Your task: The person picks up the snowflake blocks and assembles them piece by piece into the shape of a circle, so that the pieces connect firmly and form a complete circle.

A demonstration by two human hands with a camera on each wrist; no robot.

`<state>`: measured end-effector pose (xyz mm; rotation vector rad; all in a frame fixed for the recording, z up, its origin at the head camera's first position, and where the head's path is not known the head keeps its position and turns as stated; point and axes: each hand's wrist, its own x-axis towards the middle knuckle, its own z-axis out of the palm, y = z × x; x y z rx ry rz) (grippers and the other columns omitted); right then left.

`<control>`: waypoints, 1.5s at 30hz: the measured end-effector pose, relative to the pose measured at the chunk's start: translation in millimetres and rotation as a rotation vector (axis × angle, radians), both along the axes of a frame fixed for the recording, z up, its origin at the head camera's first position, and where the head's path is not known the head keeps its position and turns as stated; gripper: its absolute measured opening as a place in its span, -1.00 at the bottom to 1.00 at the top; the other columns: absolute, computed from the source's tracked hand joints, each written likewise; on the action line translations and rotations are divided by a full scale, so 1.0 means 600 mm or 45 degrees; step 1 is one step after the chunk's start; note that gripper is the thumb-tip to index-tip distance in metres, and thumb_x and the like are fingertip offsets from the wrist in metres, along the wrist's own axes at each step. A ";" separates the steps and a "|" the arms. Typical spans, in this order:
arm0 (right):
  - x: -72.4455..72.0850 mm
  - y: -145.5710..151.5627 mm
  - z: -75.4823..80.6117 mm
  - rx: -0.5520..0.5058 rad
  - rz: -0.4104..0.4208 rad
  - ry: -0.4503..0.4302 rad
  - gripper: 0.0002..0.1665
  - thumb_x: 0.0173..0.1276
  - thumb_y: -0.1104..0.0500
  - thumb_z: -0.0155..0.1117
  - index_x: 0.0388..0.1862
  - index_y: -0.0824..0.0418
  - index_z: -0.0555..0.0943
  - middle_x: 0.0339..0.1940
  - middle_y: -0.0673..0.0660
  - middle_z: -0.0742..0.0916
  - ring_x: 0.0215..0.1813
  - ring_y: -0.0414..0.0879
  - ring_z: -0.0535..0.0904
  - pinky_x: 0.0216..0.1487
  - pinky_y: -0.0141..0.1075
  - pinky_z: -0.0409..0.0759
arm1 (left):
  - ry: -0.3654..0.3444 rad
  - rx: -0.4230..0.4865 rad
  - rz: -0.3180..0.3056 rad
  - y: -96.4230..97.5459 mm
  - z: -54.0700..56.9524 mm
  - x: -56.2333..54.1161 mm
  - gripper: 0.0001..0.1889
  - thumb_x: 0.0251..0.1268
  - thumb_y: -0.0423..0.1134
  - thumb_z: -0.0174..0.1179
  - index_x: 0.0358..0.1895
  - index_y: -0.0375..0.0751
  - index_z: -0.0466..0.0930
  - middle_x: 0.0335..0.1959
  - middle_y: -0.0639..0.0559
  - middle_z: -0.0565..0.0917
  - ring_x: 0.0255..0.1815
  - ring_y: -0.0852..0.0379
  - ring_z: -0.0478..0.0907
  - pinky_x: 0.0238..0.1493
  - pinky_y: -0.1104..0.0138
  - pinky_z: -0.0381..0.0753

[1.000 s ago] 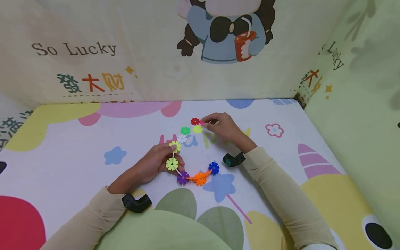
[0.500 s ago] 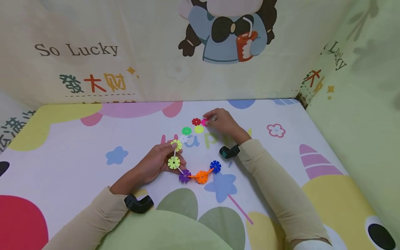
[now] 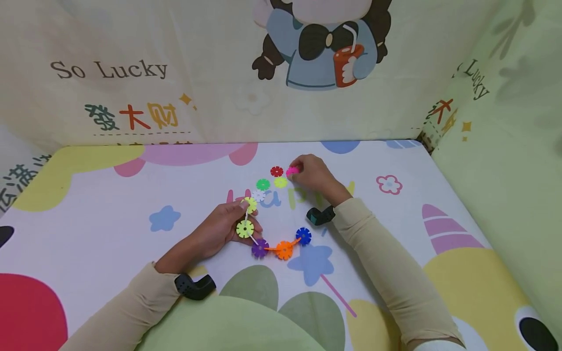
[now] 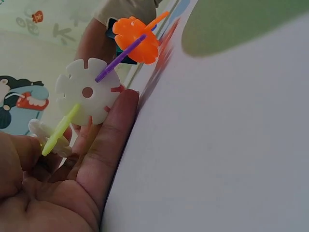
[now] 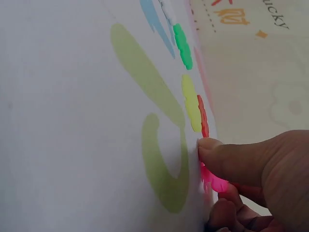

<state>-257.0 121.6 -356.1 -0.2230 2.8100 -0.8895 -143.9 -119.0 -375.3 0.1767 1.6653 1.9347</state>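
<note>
My left hand (image 3: 221, 225) pinches one end of a chain of slotted plastic snowflake discs between thumb and fingers. Along the chain are a yellow-green disc (image 3: 245, 228), a purple disc (image 3: 260, 248), an orange disc (image 3: 284, 250) and a blue disc (image 3: 303, 236) at the free end. The left wrist view shows a white disc (image 4: 87, 89) linking a yellow one and the purple one, seen edge-on. At the back of the table my right hand (image 3: 313, 173) pinches a pink snowflake disc (image 3: 292, 170), tilted between thumb and fingers in the right wrist view.
Loose discs lie between the hands: a red disc (image 3: 276, 171), a yellow disc (image 3: 280, 182), a green disc (image 3: 263, 184) and a white disc (image 3: 258, 196). A printed cloth (image 3: 110, 243) covers the table. Printed curtains (image 3: 210, 73) hang behind and at the right.
My right hand has drawn the pink disc a little to the right, apart from the red disc, and more of it shows. The left hand keeps its hold on the chain.
</note>
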 end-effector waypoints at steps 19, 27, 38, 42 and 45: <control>0.018 0.021 0.014 -0.188 0.149 0.039 -0.74 0.37 0.30 0.23 0.00 0.24 0.71 -0.16 0.13 0.73 -0.17 -0.01 0.51 -0.19 -0.28 0.52 | -0.004 -0.027 0.021 0.002 0.002 0.000 -0.56 0.61 -0.09 -0.15 0.17 -0.48 0.32 -0.28 -0.24 0.66 -0.30 -0.06 0.71 -0.16 -0.02 0.67; 0.031 0.016 0.012 -0.279 0.236 0.036 -0.83 0.39 0.31 0.22 -0.09 0.26 0.68 -0.27 0.09 0.76 -0.28 -0.09 0.66 -0.08 -0.26 0.59 | -0.006 -0.050 0.042 0.003 0.003 0.000 -0.56 0.60 -0.09 -0.12 0.09 -0.51 0.39 -0.27 -0.24 0.66 -0.29 -0.07 0.72 -0.17 -0.02 0.67; 0.051 0.007 0.018 -0.338 0.363 -0.050 -0.92 0.37 0.33 0.25 -0.17 0.27 0.58 -0.31 0.10 0.74 -0.33 -0.08 0.66 -0.30 -0.30 0.65 | -0.012 -0.081 0.035 0.003 0.002 -0.002 -0.55 0.60 -0.08 -0.13 0.14 -0.50 0.37 -0.25 -0.28 0.65 -0.27 -0.09 0.71 -0.14 0.00 0.67; 0.057 0.002 0.019 -0.359 0.452 0.002 -0.94 0.33 0.32 0.31 -0.24 0.26 0.62 -0.35 0.07 0.73 -0.36 -0.09 0.63 -0.28 -0.32 0.62 | -0.005 -0.093 0.037 0.002 0.001 -0.003 -0.54 0.59 -0.06 -0.12 0.16 -0.48 0.36 -0.24 -0.29 0.63 -0.27 -0.10 0.71 -0.15 0.00 0.67; 0.065 -0.003 0.021 -0.366 0.484 0.035 -0.96 0.31 0.34 0.32 -0.26 0.26 0.65 -0.37 0.05 0.72 -0.37 -0.08 0.60 -0.29 -0.33 0.60 | -0.012 -0.091 0.033 0.002 0.001 -0.003 -0.53 0.59 -0.06 -0.11 0.15 -0.49 0.37 -0.24 -0.28 0.64 -0.27 -0.09 0.71 -0.14 0.00 0.67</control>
